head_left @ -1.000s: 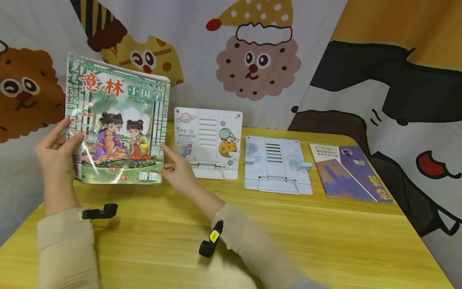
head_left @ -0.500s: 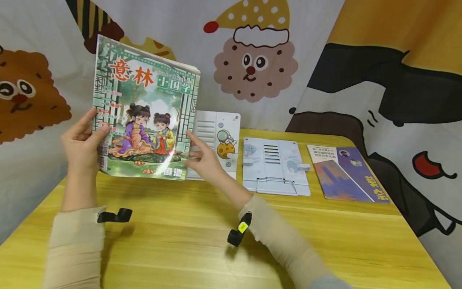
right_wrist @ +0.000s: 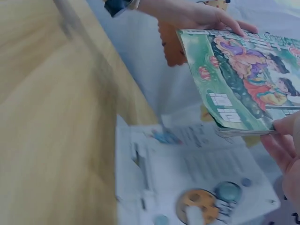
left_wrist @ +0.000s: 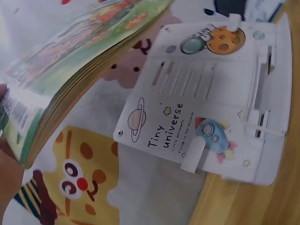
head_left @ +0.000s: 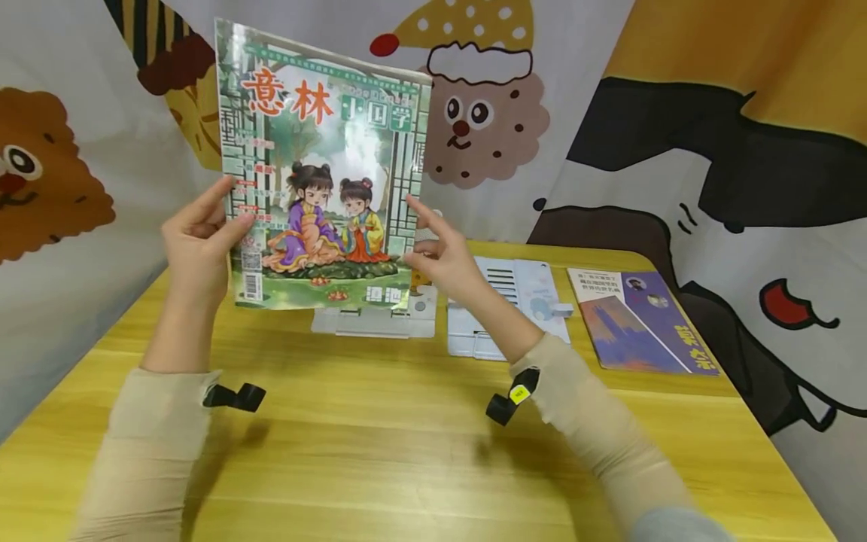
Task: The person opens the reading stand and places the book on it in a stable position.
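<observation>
A green illustrated magazine (head_left: 325, 188), with two cartoon children on its cover, is held upright above the table. My left hand (head_left: 203, 241) pinches its left edge, thumb on the cover. On the opposite edge, my right hand (head_left: 447, 256) grips it between thumb and fingers. Behind and below the magazine stands a white "Tiny universe" book stand (left_wrist: 187, 103), mostly covered by it in the head view. In the right wrist view the lower edge of the magazine (right_wrist: 234, 89) overlaps the top of that stand (right_wrist: 201, 164).
To the right is a second, pale blue book stand (head_left: 542, 293), partly behind my right wrist. A purple book (head_left: 643, 324) lies at the table's right side. A cartoon-print curtain (head_left: 488, 203) hangs behind the wooden table (head_left: 379, 436).
Both hands have carried the magazine to the right and upward. It now covers most of the "Tiny universe" stand, which showed almost fully beside it a second ago.
</observation>
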### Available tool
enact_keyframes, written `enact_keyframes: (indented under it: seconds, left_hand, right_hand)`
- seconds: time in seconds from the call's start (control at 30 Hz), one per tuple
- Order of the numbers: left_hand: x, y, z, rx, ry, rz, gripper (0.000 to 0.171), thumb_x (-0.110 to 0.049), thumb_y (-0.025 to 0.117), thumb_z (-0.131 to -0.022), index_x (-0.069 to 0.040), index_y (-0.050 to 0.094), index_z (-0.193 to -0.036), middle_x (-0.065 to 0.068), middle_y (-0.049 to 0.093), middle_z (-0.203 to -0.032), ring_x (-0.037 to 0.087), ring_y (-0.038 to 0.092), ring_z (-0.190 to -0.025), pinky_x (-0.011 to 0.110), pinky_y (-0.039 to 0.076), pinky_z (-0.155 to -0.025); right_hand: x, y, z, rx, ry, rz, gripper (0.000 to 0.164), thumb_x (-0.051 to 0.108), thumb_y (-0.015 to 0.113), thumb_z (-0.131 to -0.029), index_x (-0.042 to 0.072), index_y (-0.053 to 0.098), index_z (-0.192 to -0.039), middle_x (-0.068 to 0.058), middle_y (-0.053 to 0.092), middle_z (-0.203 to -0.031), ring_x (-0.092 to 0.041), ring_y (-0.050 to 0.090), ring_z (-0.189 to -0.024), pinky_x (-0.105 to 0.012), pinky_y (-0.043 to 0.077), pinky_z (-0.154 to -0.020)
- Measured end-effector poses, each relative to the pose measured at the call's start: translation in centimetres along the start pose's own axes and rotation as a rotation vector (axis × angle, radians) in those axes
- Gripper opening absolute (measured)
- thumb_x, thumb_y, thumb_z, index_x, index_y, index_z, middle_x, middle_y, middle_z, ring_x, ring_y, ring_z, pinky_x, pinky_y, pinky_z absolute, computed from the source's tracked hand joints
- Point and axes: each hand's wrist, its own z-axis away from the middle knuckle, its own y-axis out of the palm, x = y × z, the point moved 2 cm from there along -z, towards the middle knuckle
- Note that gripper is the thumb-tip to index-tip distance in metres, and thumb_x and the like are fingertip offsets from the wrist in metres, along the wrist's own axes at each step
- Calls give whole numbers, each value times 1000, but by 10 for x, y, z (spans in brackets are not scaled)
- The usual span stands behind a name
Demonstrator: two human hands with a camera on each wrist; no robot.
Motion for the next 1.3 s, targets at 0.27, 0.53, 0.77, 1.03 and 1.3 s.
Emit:
enact_keyframes:
  seconds: [0.27, 0.53, 0.77, 1.03, 1.3]
  left_hand:
    - [-33, 8, -9, 185, -139, -463, 54, 5, 69, -74, -12, 56, -124, 1, 42, -69, 12, 28, -52, 17, 33, -47]
    - [-38, 18, -31, 366, -288, -836, 59, -10, 70, -77, -26, 50, -130, -1, 44, -130, 13, 45, -61, 23, 31, -45]
    - [-16, 12, -50, 417, -235, -1005, 54, -19, 69, -79, -32, 50, -128, 1, 51, -109, 17, 49, -75, 26, 34, -50]
    - [-10, 17, -52, 370, -234, -1062, 48, -19, 66, -82, -33, 52, -126, 2, 48, -102, 17, 49, -80, 28, 39, -55]
    - [-18, 23, -47, 337, -230, -1101, 50, -14, 66, -82, -31, 52, -126, 3, 47, -103, 17, 50, -82, 25, 42, -58]
  right_hand:
    - [21, -4, -4, 8, 16, 94, 84, -13, 64, -74, 20, 27, -143, -9, 32, -134, -25, 53, -92, -30, 49, -72]
    - [2, -25, -29, -29, -18, 263, 83, -8, 69, -73, 37, 38, -135, -4, 43, -108, -14, 56, -84, -28, 49, -69]
    - [-10, -35, -42, -45, -12, 451, 79, 3, 71, -75, 43, 36, -133, -2, 48, -100, -10, 56, -83, -23, 48, -70]
    - [-14, -39, -42, -86, -36, 570, 78, 8, 72, -75, 43, 35, -134, 0, 52, -101, -10, 56, -81, -24, 47, -68]
    - [-10, -36, -38, -117, -93, 640, 74, 10, 72, -76, 39, 36, -135, 2, 54, -98, -8, 55, -71, -26, 43, -55]
